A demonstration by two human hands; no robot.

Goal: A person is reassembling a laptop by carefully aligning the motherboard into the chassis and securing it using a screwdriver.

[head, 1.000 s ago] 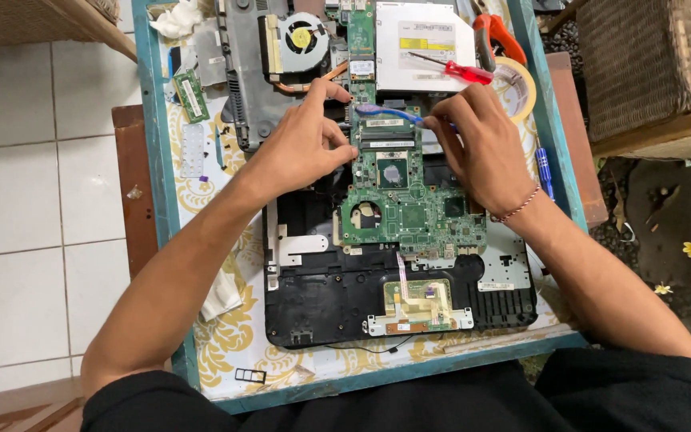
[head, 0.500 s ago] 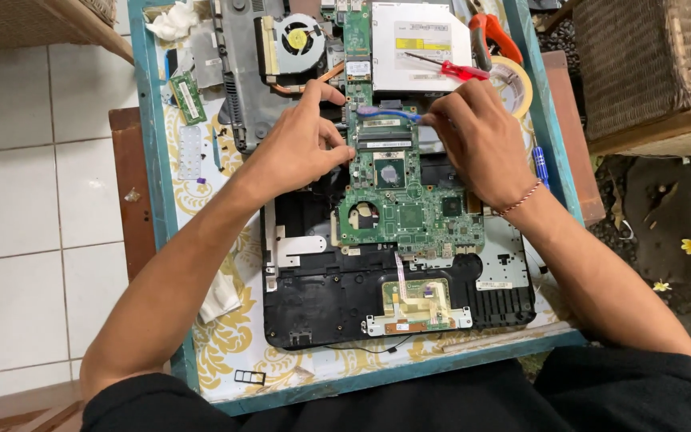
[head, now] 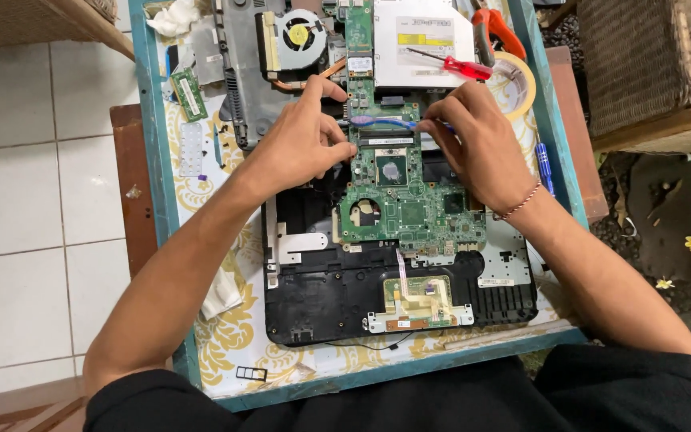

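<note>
**Working a blue tool across a bare laptop board**

Resting on the green motherboard (head: 409,210), both hands meet at its upper part. The left hand (head: 301,136) lies with its fingers curled against the board's left edge, fingertips pressing near the blue-handled tool (head: 384,122); whether it pinches anything cannot be told. The right hand (head: 473,140) is closed round the tool's far end, holding it level across the board just above the dark square chip (head: 391,169).

The board sits in the open black laptop base (head: 337,296), whose touchpad plate (head: 419,302) lies near the front edge with a thin ribbon running up to the board. Beyond the hands lie a cooling fan (head: 297,36) with a copper pipe and a silver optical drive (head: 421,40). A red screwdriver (head: 453,64) rests on the drive, touching it. Just right of that is a roll of tape (head: 525,80), and orange-handled pliers (head: 493,24) lie near the top. A memory stick (head: 189,94) lies well to the left on the patterned tray (head: 145,160), and a blue screwdriver (head: 544,166) lies by the tray's right rim, beside the right wrist.
</note>
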